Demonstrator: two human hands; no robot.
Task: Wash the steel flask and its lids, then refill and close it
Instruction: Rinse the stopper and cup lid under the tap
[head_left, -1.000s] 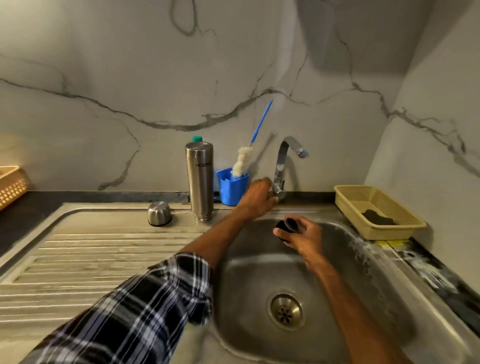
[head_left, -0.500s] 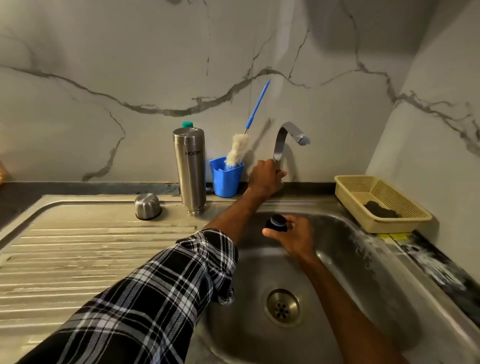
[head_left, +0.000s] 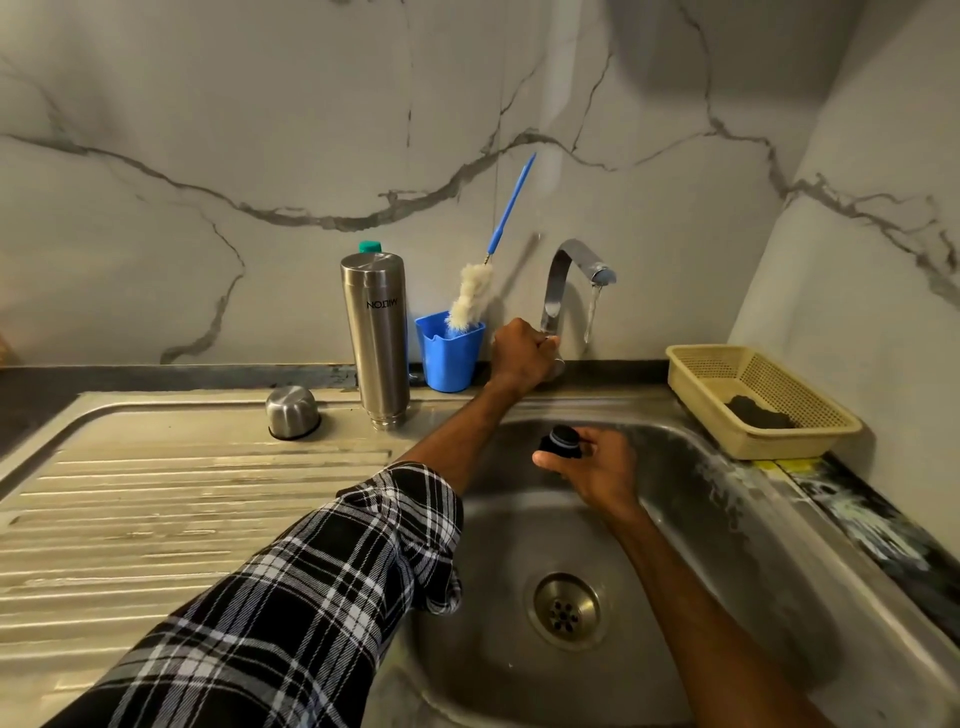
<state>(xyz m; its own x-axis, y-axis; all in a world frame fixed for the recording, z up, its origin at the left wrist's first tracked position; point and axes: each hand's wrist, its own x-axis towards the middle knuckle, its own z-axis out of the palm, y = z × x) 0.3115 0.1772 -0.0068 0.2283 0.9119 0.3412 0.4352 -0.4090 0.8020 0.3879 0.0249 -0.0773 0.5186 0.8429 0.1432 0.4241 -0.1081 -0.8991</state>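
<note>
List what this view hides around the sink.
All in the head view:
Tap: its handle is covered by the left hand gripping it.
Black lid: its underside is wrapped by the right hand.
Green cap: whatever it tops is hidden behind the flask.
Dark lump in the basket: too dim to identify.

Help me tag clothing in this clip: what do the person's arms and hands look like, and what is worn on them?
The left arm wears a plaid sleeve in black, white and grey, pushed up so the forearm is bare. The right arm shows no sleeve in view. The left hand and right hand are bare: no gloves, no watch seen.
</note>
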